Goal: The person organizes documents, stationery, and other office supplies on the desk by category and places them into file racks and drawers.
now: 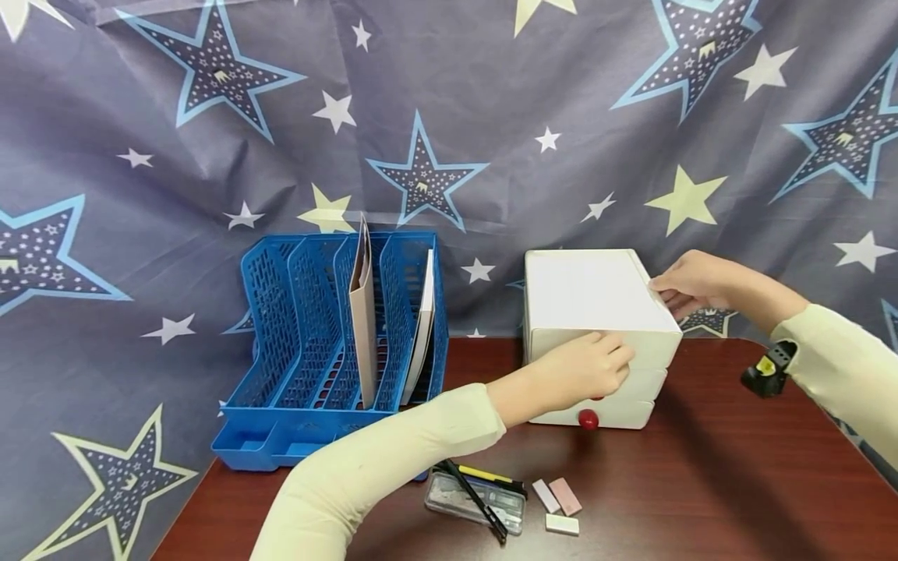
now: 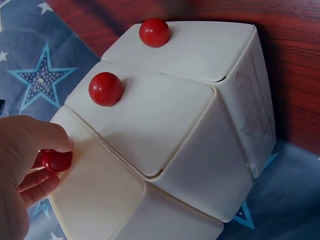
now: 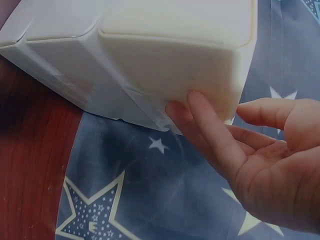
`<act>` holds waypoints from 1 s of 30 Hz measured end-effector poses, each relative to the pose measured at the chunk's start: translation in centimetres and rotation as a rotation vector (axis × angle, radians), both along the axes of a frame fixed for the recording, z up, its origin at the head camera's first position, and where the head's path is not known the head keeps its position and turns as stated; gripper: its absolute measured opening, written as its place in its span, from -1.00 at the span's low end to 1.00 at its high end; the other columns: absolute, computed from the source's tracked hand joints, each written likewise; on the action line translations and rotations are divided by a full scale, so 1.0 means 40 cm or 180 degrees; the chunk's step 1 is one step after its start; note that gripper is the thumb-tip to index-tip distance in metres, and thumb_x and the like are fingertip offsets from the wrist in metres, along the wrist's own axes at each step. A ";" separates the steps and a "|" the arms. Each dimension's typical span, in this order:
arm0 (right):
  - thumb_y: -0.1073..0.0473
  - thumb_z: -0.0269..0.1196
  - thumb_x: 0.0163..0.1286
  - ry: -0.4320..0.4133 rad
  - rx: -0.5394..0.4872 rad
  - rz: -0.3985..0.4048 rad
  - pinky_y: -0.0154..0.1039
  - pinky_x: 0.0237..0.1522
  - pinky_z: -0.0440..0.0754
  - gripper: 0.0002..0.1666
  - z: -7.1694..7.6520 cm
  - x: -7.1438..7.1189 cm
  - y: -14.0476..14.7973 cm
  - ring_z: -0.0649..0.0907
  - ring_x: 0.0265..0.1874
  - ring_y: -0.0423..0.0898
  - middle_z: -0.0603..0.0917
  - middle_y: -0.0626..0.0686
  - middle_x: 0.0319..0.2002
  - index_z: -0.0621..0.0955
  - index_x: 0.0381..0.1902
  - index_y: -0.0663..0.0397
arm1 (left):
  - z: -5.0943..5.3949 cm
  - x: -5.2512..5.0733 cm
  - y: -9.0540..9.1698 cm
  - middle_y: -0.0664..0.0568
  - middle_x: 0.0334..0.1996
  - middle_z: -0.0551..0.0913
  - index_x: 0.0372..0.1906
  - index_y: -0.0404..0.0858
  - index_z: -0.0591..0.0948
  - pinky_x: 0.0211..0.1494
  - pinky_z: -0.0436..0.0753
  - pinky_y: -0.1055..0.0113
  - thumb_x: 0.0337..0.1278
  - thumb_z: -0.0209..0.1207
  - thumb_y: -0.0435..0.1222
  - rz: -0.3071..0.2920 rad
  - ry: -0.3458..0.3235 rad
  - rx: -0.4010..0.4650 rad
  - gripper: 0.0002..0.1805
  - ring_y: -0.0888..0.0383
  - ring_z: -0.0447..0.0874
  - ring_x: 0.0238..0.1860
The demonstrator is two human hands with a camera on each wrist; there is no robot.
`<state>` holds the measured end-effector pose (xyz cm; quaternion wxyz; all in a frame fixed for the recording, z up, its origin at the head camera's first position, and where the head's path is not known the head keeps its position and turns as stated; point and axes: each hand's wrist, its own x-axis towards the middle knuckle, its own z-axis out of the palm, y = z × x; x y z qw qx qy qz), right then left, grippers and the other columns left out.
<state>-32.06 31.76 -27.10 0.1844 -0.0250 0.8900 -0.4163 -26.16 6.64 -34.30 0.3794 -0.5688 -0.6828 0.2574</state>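
Observation:
A white drawer unit (image 1: 589, 288) with three stacked drawers and round red knobs stands on the table at the right in the head view. At its front, my left hand (image 1: 588, 366) pinches the red knob (image 2: 57, 160) of the top drawer between thumb and fingers. All the drawers look closed. Against the unit's right side, toward the back, my right hand (image 1: 701, 284) rests with fairly straight fingertips (image 3: 200, 102) on the white wall. Its thumb lies near the top rear corner. In the left wrist view the middle knob (image 2: 106, 89) and bottom knob (image 2: 154, 33) are untouched.
Left of the unit stands a blue file rack (image 1: 323, 421) holding a brown folder (image 1: 363, 335) and a white book (image 1: 421, 335). Nearer lie a clear case (image 1: 449, 499), a black pen (image 1: 477, 502) and three small erasers (image 1: 562, 524). A star-patterned cloth (image 1: 491, 93) hangs behind.

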 end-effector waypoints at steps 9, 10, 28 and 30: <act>0.18 0.03 0.60 -0.0085 -0.0031 0.0051 -0.11 -0.12 0.77 -0.38 -0.003 -0.007 -0.028 0.76 -0.32 -0.14 0.74 0.03 -0.30 0.32 0.23 0.79 | -0.003 0.005 -0.032 0.19 -0.13 0.58 -0.19 0.03 0.69 -0.07 0.52 0.43 0.34 0.07 -0.32 0.0016 0.0064 0.0062 -0.78 0.22 0.51 -0.09; 0.18 0.04 0.60 -0.0118 -0.0032 0.0070 -0.10 -0.11 0.77 -0.38 -0.003 -0.010 -0.027 0.76 -0.31 -0.13 0.74 0.03 -0.29 0.33 0.23 0.79 | -0.004 0.006 -0.034 0.19 -0.14 0.58 -0.19 0.03 0.69 -0.07 0.52 0.43 0.34 0.07 -0.32 0.0015 0.0067 0.0066 -0.78 0.22 0.51 -0.09; 0.18 0.09 0.55 -0.0863 -0.0143 0.0217 -0.22 -0.09 0.75 -0.74 0.028 -0.060 -0.015 0.75 -0.32 -0.16 0.76 -0.05 -0.37 0.68 -0.27 0.15 | -0.012 0.001 -0.028 0.16 -0.18 0.59 -0.19 -0.02 0.70 -0.06 0.54 0.42 0.40 0.04 -0.34 -0.0010 0.0031 0.0121 -0.76 0.20 0.51 -0.13; 0.18 0.09 0.55 -0.0861 -0.0120 0.0219 -0.22 -0.09 0.75 -0.74 0.030 -0.063 -0.017 0.75 -0.32 -0.16 0.75 -0.05 -0.38 0.67 -0.27 0.16 | -0.011 0.001 -0.027 0.16 -0.18 0.59 -0.18 -0.02 0.72 -0.06 0.54 0.42 0.42 0.01 -0.35 0.0001 0.0031 0.0126 -0.73 0.19 0.51 -0.13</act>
